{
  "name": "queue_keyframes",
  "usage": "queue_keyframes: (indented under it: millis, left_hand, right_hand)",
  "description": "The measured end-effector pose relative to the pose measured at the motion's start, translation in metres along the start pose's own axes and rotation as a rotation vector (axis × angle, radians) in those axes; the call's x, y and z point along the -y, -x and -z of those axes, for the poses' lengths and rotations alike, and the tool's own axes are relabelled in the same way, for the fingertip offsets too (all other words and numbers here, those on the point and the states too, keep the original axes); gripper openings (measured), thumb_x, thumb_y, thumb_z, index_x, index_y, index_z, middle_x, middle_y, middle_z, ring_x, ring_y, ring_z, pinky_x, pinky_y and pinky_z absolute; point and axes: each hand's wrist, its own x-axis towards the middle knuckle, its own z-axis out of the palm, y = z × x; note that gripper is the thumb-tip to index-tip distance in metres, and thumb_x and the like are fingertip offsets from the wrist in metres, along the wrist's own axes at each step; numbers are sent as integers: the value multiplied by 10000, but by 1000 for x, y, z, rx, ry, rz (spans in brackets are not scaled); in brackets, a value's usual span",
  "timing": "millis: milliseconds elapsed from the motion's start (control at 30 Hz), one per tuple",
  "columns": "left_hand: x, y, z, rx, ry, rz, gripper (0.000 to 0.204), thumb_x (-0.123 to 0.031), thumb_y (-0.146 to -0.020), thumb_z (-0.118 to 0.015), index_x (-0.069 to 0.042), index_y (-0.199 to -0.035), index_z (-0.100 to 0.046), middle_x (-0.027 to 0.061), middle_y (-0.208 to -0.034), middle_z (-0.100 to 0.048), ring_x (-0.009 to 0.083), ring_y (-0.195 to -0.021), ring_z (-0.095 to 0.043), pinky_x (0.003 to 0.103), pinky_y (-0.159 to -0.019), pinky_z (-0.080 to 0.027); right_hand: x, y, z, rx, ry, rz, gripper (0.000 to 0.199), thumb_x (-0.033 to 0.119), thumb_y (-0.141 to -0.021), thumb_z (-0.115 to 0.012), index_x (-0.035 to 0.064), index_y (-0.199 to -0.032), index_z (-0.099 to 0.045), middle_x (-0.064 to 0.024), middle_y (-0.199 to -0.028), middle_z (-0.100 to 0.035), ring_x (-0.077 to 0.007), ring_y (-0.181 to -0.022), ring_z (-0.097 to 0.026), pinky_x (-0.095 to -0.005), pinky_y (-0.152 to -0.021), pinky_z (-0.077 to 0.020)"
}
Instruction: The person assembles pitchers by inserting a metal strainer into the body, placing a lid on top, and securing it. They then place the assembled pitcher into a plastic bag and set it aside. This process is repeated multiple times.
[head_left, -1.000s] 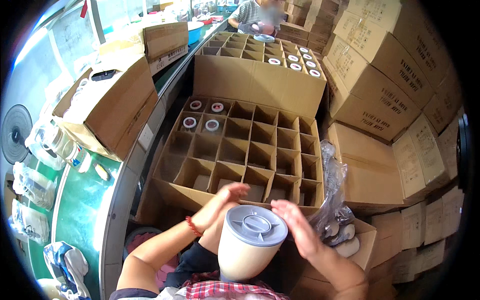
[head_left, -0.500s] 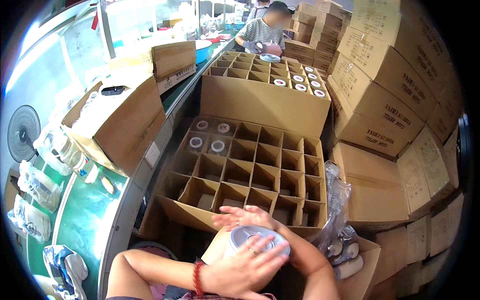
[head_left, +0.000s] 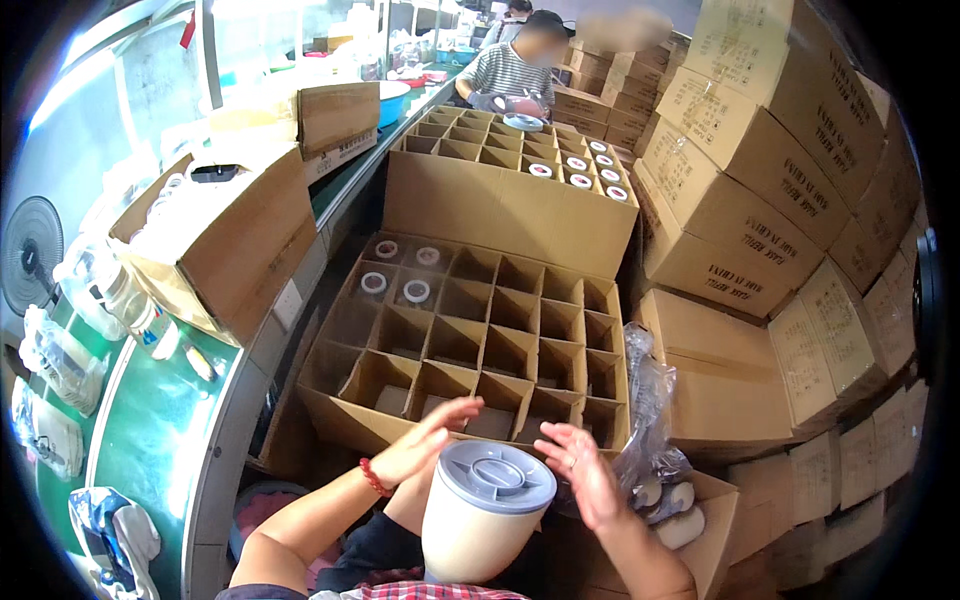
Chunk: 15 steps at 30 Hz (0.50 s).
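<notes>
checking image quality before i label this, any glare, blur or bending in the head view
Head view: strong fisheye bending, so the stacked cartons curve toward the dark round rim; bright washed-out glare at the upper left windows; the left hand and right hand are slightly motion-blurred beside the white canister; the divided box is sharp and evenly lit.

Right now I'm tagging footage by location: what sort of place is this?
Probably a factory packing area. Stacked cardboard cartons line the right, a divided carton holds capped containers in cells, and a green conveyor belt runs along the left.
</notes>
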Motion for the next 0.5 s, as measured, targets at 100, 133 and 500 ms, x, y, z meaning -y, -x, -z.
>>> queue_keyframes:
  millis: [100,133,500]
  left_hand:
    - [14,2,-10,105,49,-39,818,-643,-922,-417,-29,-1456,-323,189,-1540,-261,311,-1403,-290,444,-1128,-251]
    - [8,1,-13,112,32,-74,841,-655,-912,-418,-21,-1454,-314,205,-1539,-248,328,-1425,-248,457,-1135,-228]
    - [-15,25,61,-578,-323,129,225,-186,-950,-604,-39,-1113,-554,64,-1085,-652,197,-1001,-624,306,-885,-485]
  right_hand:
    - [-16,17,-27,29,222,142,643,480,-1005,-353,13,-1445,-314,-204,-1487,-356,-315,-1366,-360,-449,-1152,-249]
    - [-20,10,-26,8,80,104,639,473,-1007,-356,27,-1459,-287,-212,-1486,-352,-321,-1367,-359,-454,-1149,-259]
    - [-78,-152,-58,304,-445,-303,554,473,-1020,-320,76,-1383,-456,-109,-1343,-535,-242,-1224,-520,-422,-1060,-393]
